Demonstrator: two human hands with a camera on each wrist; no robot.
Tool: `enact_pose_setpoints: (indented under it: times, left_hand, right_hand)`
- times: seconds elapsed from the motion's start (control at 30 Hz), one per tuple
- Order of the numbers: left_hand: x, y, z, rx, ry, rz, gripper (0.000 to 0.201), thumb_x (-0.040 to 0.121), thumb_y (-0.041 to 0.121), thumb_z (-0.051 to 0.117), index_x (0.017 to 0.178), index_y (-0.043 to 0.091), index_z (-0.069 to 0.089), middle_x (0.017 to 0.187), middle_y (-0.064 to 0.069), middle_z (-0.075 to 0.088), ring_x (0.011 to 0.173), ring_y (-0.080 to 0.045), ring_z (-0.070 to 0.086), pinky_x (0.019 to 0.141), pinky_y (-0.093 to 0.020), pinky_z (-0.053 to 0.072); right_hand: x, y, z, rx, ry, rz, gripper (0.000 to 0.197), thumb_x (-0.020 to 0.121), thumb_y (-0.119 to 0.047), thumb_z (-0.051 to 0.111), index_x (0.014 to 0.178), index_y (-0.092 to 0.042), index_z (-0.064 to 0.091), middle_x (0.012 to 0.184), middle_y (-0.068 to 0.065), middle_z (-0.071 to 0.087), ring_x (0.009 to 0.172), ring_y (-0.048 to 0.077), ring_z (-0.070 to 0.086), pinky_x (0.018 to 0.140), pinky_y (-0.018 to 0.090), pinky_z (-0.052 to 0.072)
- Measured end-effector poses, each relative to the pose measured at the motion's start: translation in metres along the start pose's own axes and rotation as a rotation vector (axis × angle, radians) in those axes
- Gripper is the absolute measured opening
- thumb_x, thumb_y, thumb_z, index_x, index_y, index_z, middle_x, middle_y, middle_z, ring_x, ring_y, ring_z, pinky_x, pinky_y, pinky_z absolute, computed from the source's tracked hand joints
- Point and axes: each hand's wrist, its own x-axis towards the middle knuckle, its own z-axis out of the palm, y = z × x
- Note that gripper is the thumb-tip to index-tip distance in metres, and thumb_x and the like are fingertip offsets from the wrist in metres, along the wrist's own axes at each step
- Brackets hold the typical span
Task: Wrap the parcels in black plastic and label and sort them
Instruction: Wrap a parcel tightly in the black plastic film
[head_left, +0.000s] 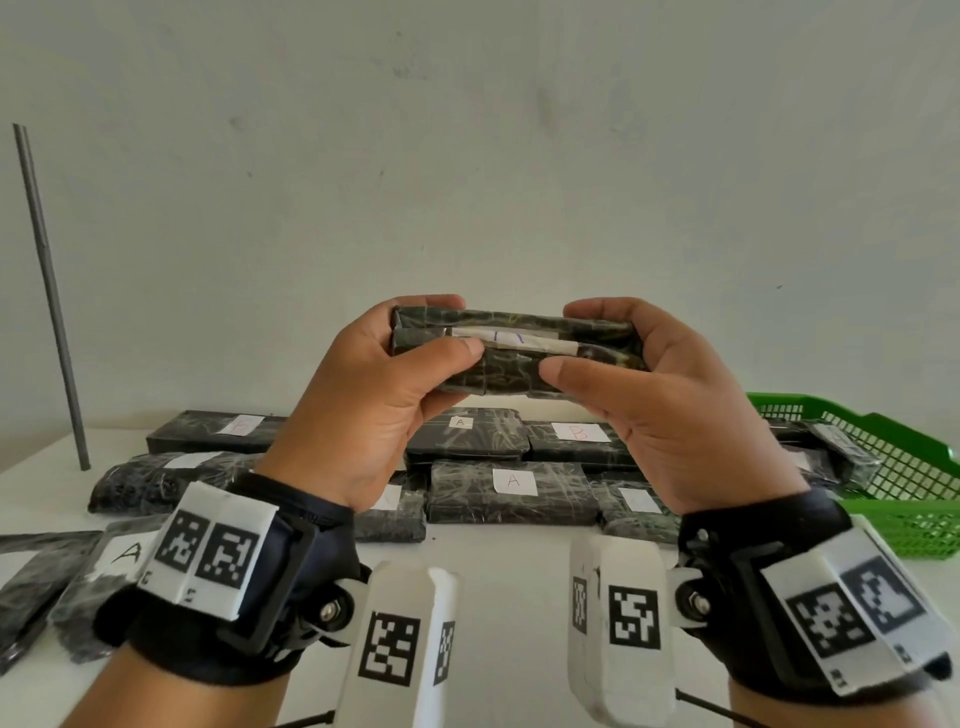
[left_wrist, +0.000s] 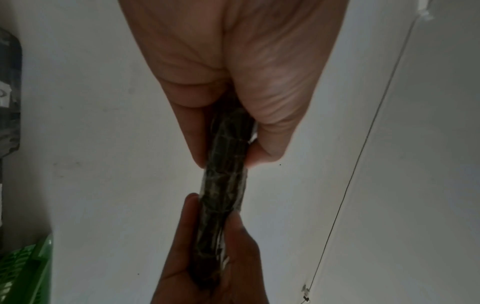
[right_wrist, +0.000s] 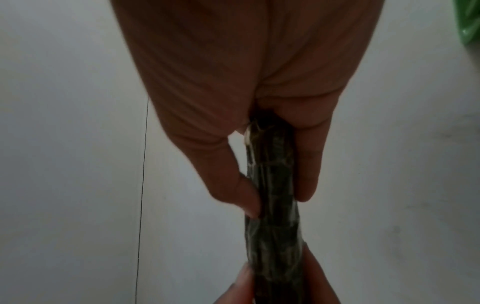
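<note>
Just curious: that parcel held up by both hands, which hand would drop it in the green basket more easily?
Probably the right hand: it already grips the parcel, and the basket sits on its side.

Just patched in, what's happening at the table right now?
A person holds one black-wrapped parcel up in front of the wall, the left hand gripping one end and the right hand the other. A white label runs along its near face; its writing is too foreshortened to read. Below, more wrapped parcels lie on the white table, some labelled A or B. A green basket at the right holds a few more.
</note>
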Motion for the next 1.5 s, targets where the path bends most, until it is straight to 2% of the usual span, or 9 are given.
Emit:
enact_pose_setpoints:
  times: [0.17, 0.3, 0.5, 0.67, 0.87, 1.2, 1.3, 1.4, 1.5]
  left_hand:
    - [-0.001, -0.001, 0.002, 0.005, -0.029, -0.002, 0.051, 0.068, 0.014, 0.081, 0.116, 0.014, 0.065, 0.096, -0.006, 0.077, 0.09, -0.017, 0.077, 0.077, -0.025, 0.062]
    - [0.002, -0.001, 0.001, -0.053, 0.006, -0.041, 0.032, 0.07, 0.019, 0.073, 0.098, 0.006, 0.068, 0.085, -0.006, 0.078, 0.079, -0.015, 0.077, 0.068, -0.024, 0.062]
    - [-0.001, 0.003, -0.001, -0.002, -0.091, -0.193, 0.031, 0.076, 0.031, 0.071, 0.094, 0.006, 0.074, 0.094, -0.013, 0.078, 0.088, -0.026, 0.078, 0.077, -0.032, 0.066]
    - [0.002, -0.003, 0.002, 0.002, 0.039, -0.045, 0.018, 0.099, 0.002, 0.057, 0.096, 0.007, 0.074, 0.085, -0.005, 0.078, 0.082, -0.012, 0.075, 0.076, -0.024, 0.062]
    - [0.0, 0.0, -0.001, 0.151, -0.104, 0.049, 0.014, 0.081, 0.03, 0.081, 0.092, 0.02, 0.081, 0.1, -0.006, 0.08, 0.101, -0.018, 0.076, 0.088, -0.03, 0.061]
    - [0.001, -0.006, 0.004, 0.081, -0.066, 0.039, 0.008, 0.087, 0.021, 0.068, 0.087, 0.015, 0.074, 0.093, -0.006, 0.079, 0.094, -0.018, 0.076, 0.088, -0.035, 0.061]
    - [0.0, -0.004, 0.004, 0.132, -0.023, 0.042, 0.006, 0.094, 0.016, 0.07, 0.093, 0.011, 0.068, 0.093, -0.008, 0.078, 0.096, -0.021, 0.077, 0.092, -0.04, 0.06]
    - [-0.001, -0.003, 0.003, 0.209, -0.001, 0.082, 0.029, 0.074, 0.034, 0.085, 0.089, 0.016, 0.069, 0.094, -0.014, 0.077, 0.098, -0.028, 0.077, 0.092, -0.042, 0.06]
    - [-0.002, -0.003, 0.001, 0.166, 0.037, 0.072, 0.043, 0.065, 0.026, 0.097, 0.092, 0.01, 0.067, 0.093, -0.013, 0.077, 0.095, -0.029, 0.078, 0.092, -0.044, 0.062]
  right_hand:
    - [0.003, 0.0, -0.001, 0.079, 0.055, 0.008, 0.04, 0.073, -0.006, 0.09, 0.108, -0.013, 0.071, 0.102, 0.011, 0.081, 0.101, 0.033, 0.078, 0.09, 0.039, 0.061]
    - [0.003, 0.001, 0.002, 0.114, 0.033, -0.008, 0.044, 0.075, -0.02, 0.084, 0.117, -0.018, 0.072, 0.108, 0.011, 0.078, 0.108, 0.034, 0.076, 0.101, 0.044, 0.057]
    - [0.004, -0.001, 0.003, 0.018, 0.123, -0.125, 0.01, 0.09, -0.015, 0.081, 0.084, -0.023, 0.08, 0.089, 0.007, 0.078, 0.093, 0.03, 0.076, 0.086, 0.038, 0.056]
    - [0.002, -0.002, 0.001, 0.111, 0.069, -0.064, 0.013, 0.085, -0.014, 0.081, 0.096, -0.021, 0.08, 0.093, 0.008, 0.077, 0.095, 0.024, 0.073, 0.098, 0.042, 0.055]
    - [0.001, -0.006, 0.003, 0.186, 0.115, -0.14, 0.017, 0.083, -0.005, 0.08, 0.094, -0.016, 0.076, 0.089, 0.006, 0.078, 0.093, 0.024, 0.077, 0.09, 0.035, 0.06]
    - [-0.002, -0.009, 0.005, 0.005, 0.138, -0.149, 0.022, 0.073, -0.019, 0.091, 0.083, -0.022, 0.072, 0.087, 0.014, 0.078, 0.091, 0.038, 0.077, 0.088, 0.048, 0.062]
    - [-0.005, -0.012, 0.013, -0.076, 0.129, -0.148, 0.041, 0.07, -0.026, 0.098, 0.091, -0.018, 0.064, 0.08, 0.003, 0.077, 0.077, 0.021, 0.075, 0.072, 0.032, 0.061]
    - [-0.006, -0.012, 0.021, -0.093, 0.152, -0.138, 0.04, 0.073, -0.024, 0.094, 0.093, -0.013, 0.061, 0.072, -0.006, 0.073, 0.066, 0.009, 0.07, 0.063, 0.017, 0.053]
    - [-0.007, -0.012, 0.025, -0.064, 0.14, -0.129, 0.034, 0.078, -0.022, 0.091, 0.093, -0.014, 0.061, 0.076, -0.002, 0.074, 0.073, 0.013, 0.072, 0.069, 0.022, 0.055]
